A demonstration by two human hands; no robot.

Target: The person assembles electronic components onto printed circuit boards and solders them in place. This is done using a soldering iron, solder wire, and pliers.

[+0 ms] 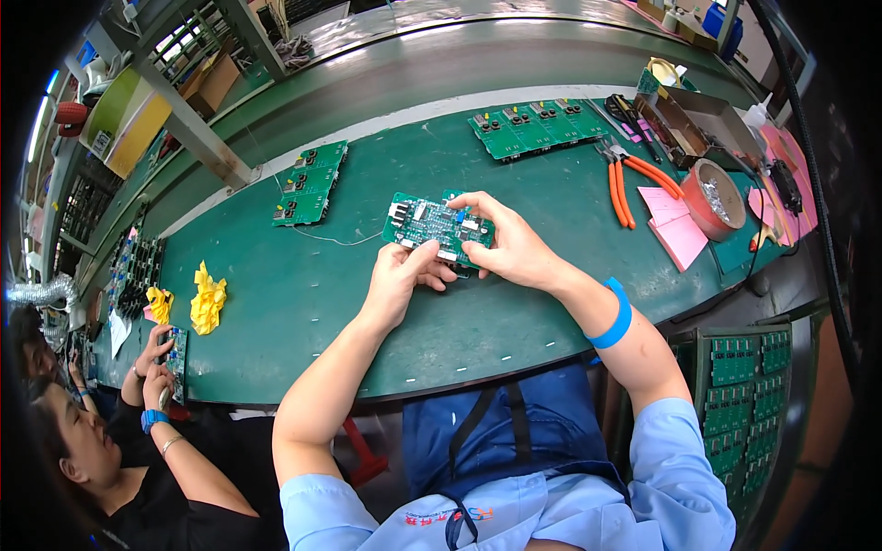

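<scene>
Between my two hands, above the green bench, I hold a green circuit board with its component side up. My left hand grips the near edge, thumb on top and fingers curled beneath. My right hand holds the right end, with the index finger over the far edge and the thumb on the near side. Part of the board lies hidden under my fingers. Farther off on the bench are a circuit board panel to the left and a longer circuit board panel to the right.
Orange-handled pliers, pink paper, a solder wire spool and a metal tray crowd the right. Yellow crumpled cloth lies left. A co-worker handles a board at lower left. A board rack stands lower right.
</scene>
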